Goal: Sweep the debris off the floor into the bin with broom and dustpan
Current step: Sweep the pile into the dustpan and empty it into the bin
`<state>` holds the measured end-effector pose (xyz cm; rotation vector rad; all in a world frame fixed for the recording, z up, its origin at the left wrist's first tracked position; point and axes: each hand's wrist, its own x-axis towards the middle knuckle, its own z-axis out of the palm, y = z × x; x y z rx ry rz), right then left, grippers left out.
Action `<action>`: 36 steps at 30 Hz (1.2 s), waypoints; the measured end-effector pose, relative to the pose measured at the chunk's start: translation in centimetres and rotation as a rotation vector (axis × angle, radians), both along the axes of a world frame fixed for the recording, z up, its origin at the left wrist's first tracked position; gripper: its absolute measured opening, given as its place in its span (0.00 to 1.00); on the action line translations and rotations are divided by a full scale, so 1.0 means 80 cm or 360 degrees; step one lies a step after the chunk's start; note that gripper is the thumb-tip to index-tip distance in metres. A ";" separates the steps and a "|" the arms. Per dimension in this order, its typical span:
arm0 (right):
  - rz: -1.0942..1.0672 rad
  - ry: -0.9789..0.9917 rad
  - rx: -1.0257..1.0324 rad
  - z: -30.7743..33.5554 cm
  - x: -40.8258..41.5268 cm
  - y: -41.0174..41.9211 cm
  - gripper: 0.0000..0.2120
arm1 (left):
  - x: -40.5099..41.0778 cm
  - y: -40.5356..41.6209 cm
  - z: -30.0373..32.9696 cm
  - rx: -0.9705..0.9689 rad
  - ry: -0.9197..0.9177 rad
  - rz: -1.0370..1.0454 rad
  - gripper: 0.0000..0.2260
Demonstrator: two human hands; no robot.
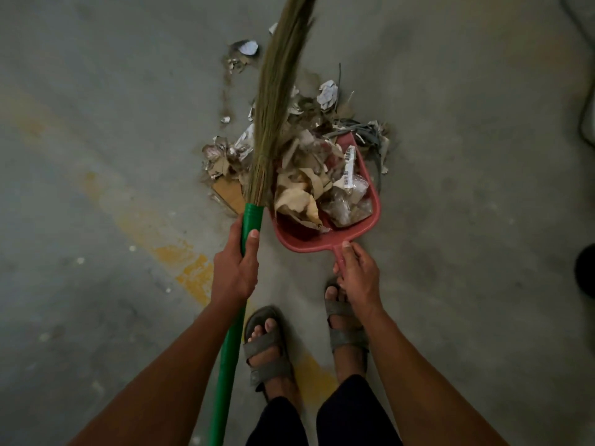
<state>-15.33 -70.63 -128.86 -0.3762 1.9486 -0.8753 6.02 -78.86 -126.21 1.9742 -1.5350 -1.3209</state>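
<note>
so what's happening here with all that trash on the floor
A person is sweeping rubbish into a red dustpan. The left hand grips the green handle of a grass broom, whose bristles lie over the debris pile. The right hand holds the dustpan's handle, its pan set on the floor and already part full of paper scraps and plastic wrappers. More scraps still lie on the concrete beyond and left of the pan. No bin is in view.
</note>
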 end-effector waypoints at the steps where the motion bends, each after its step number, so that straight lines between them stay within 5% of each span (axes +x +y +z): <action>1: -0.0025 -0.0015 -0.0003 0.003 -0.001 0.002 0.17 | 0.002 0.002 0.003 -0.0015 0.0010 0.0039 0.20; 23: -0.0418 -0.0183 -0.0179 0.071 -0.057 0.054 0.15 | -0.035 -0.017 0.054 0.0124 0.0101 0.0263 0.17; 36: -0.0535 -0.0102 -0.0184 0.097 -0.237 0.191 0.16 | -0.228 0.133 0.058 0.0230 0.0086 -0.0053 0.24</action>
